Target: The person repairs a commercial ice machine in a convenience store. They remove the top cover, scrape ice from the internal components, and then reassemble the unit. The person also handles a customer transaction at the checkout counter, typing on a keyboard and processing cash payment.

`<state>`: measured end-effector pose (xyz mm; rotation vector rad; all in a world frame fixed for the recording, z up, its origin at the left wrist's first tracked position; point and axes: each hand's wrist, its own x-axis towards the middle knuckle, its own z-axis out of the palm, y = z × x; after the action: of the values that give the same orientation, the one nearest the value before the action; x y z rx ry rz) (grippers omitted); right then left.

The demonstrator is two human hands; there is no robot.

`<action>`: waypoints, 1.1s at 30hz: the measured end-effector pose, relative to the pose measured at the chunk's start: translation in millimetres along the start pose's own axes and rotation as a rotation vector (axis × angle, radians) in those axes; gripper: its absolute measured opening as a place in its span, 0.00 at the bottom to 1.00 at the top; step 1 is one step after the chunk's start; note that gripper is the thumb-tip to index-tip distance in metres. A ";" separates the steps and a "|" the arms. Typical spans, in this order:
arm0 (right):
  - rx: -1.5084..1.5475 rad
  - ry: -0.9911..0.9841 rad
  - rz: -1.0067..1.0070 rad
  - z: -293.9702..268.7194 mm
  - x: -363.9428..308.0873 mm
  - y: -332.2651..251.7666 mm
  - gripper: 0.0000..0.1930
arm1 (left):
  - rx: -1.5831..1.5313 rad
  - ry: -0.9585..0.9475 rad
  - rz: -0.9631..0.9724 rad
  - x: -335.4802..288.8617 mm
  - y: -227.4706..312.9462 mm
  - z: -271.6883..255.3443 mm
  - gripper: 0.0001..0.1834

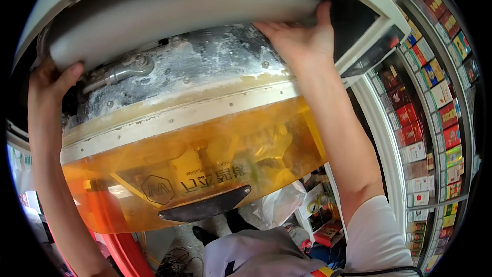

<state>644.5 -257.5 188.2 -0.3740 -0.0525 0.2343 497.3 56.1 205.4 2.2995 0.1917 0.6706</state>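
A long smooth grey cylinder (pixel 169 18) lies across the opening of a white machine housing (pixel 382 2). At its left end is my left hand (pixel 47 81), thumb on the near side and fingers partly hidden behind. My right hand (pixel 306 43) holds the right end, with its thumb raised at the end and its fingers along the lower edge. Below the cylinder is a dark metal panel (pixel 200 59) smeared with white residue, with a metal pipe fitting (pixel 125 70) on it. A see-through amber cover (pixel 138 159) with a black handle (pixel 205 205) hangs nearer me.
Shelves of small coloured boxes (pixel 410 133) rise on the right, close to my right arm. Beneath the cover are a white plastic bag (pixel 282 202), tangled cables (pixel 177 261) on the floor and a red object (pixel 123 251). A white strip with rivets (pixel 179 118) edges the cover.
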 end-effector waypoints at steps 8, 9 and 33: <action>-0.086 0.007 -0.085 -1.1 0.5 -2.3 0.44 | 0.238 0.090 0.153 30.1 10.7 11.6 0.17; -0.128 -0.020 -0.099 -4.5 1.1 -0.7 0.44 | 0.229 0.080 0.141 28.9 8.2 11.0 0.17; -0.428 -0.064 -0.198 8.9 -0.5 12.1 0.35 | -0.002 0.114 0.274 -10.7 9.9 10.9 0.17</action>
<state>640.6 -243.5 192.0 -0.7823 -0.2039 0.0361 493.3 38.9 201.2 2.3093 -0.0738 0.9402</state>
